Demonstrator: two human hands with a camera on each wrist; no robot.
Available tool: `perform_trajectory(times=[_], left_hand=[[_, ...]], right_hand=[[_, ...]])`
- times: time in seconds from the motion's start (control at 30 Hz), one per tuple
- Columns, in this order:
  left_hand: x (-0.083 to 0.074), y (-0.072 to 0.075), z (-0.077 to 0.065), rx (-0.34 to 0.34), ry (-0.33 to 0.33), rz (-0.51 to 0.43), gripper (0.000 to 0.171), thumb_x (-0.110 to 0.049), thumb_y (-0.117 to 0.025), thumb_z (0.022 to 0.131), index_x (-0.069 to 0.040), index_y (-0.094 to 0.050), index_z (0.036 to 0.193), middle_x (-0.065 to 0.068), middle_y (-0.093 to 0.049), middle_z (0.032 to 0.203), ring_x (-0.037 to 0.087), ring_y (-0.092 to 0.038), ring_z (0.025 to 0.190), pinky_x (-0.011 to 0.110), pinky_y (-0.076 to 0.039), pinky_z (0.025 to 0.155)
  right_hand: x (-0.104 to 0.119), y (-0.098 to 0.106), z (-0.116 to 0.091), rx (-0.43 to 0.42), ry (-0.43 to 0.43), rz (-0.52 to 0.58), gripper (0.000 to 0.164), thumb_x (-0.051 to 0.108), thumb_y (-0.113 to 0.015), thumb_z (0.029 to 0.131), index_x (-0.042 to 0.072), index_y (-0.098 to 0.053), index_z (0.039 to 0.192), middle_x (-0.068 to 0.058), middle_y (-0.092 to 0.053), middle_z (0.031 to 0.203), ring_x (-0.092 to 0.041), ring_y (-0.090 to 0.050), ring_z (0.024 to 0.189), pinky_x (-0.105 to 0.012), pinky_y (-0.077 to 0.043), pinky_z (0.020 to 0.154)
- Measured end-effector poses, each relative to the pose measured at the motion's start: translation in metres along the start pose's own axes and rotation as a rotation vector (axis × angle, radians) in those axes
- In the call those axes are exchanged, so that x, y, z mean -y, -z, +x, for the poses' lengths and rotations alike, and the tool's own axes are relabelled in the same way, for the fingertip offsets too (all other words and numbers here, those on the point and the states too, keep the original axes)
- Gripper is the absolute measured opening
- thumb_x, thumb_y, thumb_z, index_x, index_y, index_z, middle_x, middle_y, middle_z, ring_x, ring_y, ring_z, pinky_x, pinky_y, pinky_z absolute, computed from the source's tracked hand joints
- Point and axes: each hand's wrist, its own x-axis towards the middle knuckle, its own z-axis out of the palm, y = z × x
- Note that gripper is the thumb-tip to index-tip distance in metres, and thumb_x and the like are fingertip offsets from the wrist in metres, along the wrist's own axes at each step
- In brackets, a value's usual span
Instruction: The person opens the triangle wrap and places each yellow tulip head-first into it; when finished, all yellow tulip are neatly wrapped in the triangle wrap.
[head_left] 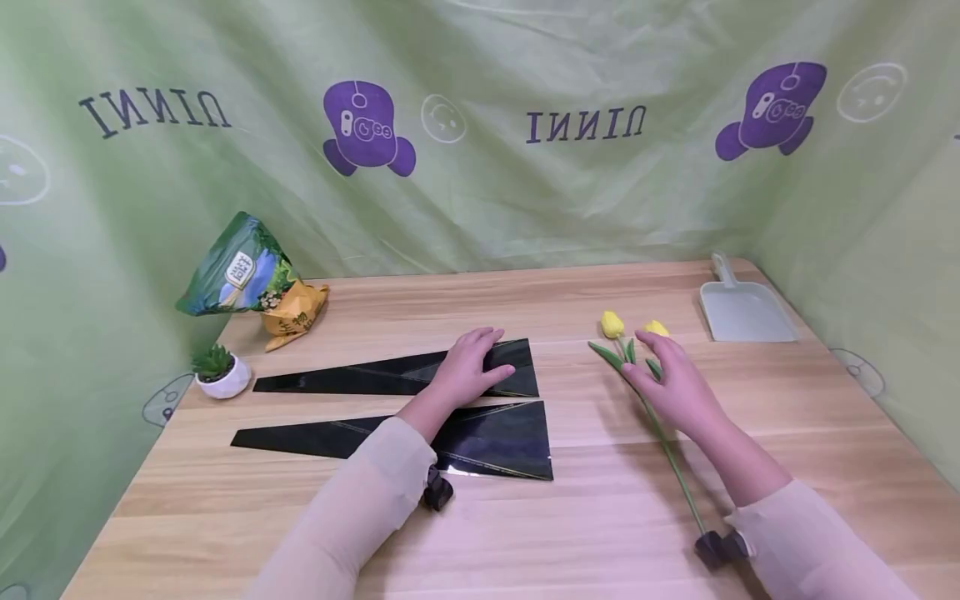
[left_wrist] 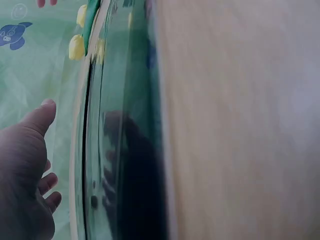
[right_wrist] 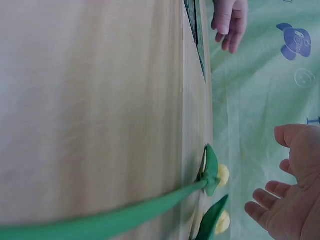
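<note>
Two long black tapered glossy sleeves lie side by side, the far sleeve (head_left: 337,379) and the near sleeve (head_left: 502,437). My left hand (head_left: 467,367) hovers over the wide end of the far one, fingers relaxed and holding nothing. The left wrist view shows its dark reflection in the glossy surface. To the right lie artificial tulips, with a yellow bloom (head_left: 612,324), another yellow bloom (head_left: 657,328) and a green stem (head_left: 670,454). Above their leaves is my right hand (head_left: 678,387), fingers loosely bent around nothing; the right wrist view shows it apart from the flowers.
A pale dustpan (head_left: 746,312) lies at the back right. At the left stand a potted succulent (head_left: 223,377) and a green and orange bag (head_left: 247,271). A green printed curtain (head_left: 480,200) encloses the back and sides of the wooden table (head_left: 585,533).
</note>
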Motion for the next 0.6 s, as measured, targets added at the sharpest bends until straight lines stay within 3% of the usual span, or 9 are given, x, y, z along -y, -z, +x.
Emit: perform_trajectory(times=[0.43,0.6], left_hand=[[-0.004,-0.018,0.012,-0.028,-0.071,-0.033,0.056,-0.037,-0.069,0.090,-0.009,-0.057,0.137,0.012,-0.053,0.144,0.032,-0.044,0.137,0.048,-0.033,0.116],[0.000,-0.024,0.012,-0.034,-0.049,-0.001,0.055,-0.039,-0.070,0.089,-0.010,-0.059,0.135,0.008,-0.055,0.143,0.029,-0.045,0.136,0.047,-0.033,0.115]], right_hand=[[-0.016,0.005,-0.026,0.027,-0.105,0.053,0.061,0.034,-0.055,0.100,0.000,-0.035,0.148,-0.033,-0.036,0.145,-0.052,-0.040,0.131,-0.066,-0.036,0.106],[-0.018,0.003,-0.032,0.047,-0.132,0.091,0.058,0.032,-0.055,0.101,-0.001,-0.038,0.146,-0.031,-0.045,0.140,-0.049,-0.049,0.125,-0.061,-0.042,0.103]])
